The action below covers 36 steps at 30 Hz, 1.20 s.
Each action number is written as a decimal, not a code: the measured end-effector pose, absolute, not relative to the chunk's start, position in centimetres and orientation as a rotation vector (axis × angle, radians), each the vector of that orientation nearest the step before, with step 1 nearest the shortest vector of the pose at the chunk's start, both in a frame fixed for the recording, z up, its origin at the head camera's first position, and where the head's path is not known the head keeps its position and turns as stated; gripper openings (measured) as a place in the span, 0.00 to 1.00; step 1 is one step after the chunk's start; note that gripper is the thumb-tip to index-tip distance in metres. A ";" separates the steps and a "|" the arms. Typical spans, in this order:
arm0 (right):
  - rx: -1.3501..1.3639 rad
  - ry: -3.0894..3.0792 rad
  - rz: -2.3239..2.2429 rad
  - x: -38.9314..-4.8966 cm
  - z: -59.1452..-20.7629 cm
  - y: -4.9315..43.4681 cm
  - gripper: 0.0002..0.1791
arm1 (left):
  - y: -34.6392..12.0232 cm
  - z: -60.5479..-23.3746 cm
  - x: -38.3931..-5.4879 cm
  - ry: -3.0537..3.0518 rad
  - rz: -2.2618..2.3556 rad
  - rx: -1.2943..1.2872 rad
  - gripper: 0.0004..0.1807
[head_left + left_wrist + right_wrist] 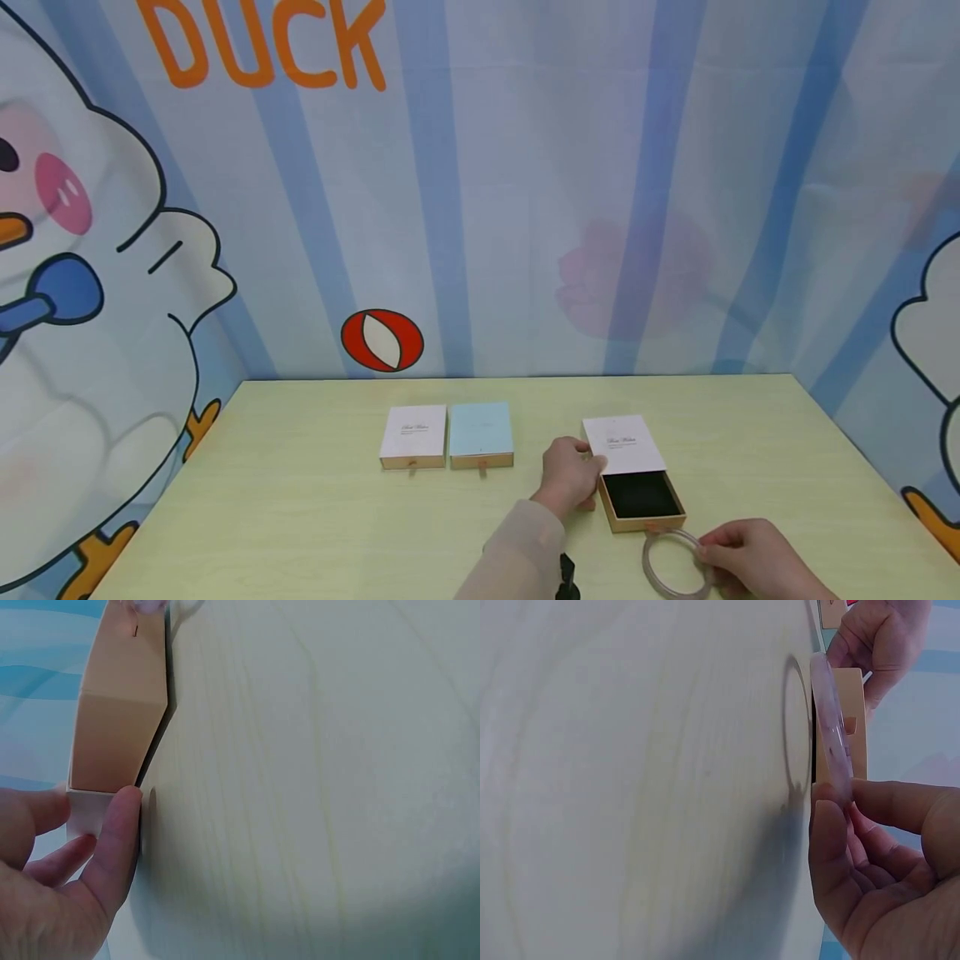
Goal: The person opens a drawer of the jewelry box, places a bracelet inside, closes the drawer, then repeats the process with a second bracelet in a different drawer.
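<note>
A drawer box with a white printed sleeve (624, 446) lies on the right half of the table, its tan drawer (643, 523) pulled part way out toward the front. Dark padding (642, 495) lines the drawer. At the sleeve's left side, my left hand (567, 477) grips it between thumb and fingers, seen also in the left wrist view. My right hand (753, 557) pinches a pale, translucent pinkish bangle (651, 569) by its right edge. The bangle is held just in front of the drawer, and its shadow falls on the table in the right wrist view.
Left of my left hand, a closed white box (413, 433) and a closed light blue box (480, 432) stand side by side, each with a small pull tab in front. A printed cloth backdrop (525, 208) rises behind the pale wooden table (315, 500).
</note>
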State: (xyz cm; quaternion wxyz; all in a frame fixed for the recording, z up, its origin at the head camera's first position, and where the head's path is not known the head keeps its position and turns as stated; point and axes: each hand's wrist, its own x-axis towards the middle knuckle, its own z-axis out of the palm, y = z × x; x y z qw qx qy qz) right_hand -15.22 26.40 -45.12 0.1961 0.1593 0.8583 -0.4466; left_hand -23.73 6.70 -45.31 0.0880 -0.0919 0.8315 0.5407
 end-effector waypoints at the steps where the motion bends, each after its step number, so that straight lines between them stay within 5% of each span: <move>1: 0.447 2.404 -1.253 -15.2 -45.1 26.4 0.11 | 6.7 -45.3 -23.7 2.474 1.611 -0.273 0.15; 36: 0.417 2.430 -1.250 -15.2 -44.5 26.6 0.12 | 6.7 -45.2 -23.6 2.477 1.620 -0.266 0.15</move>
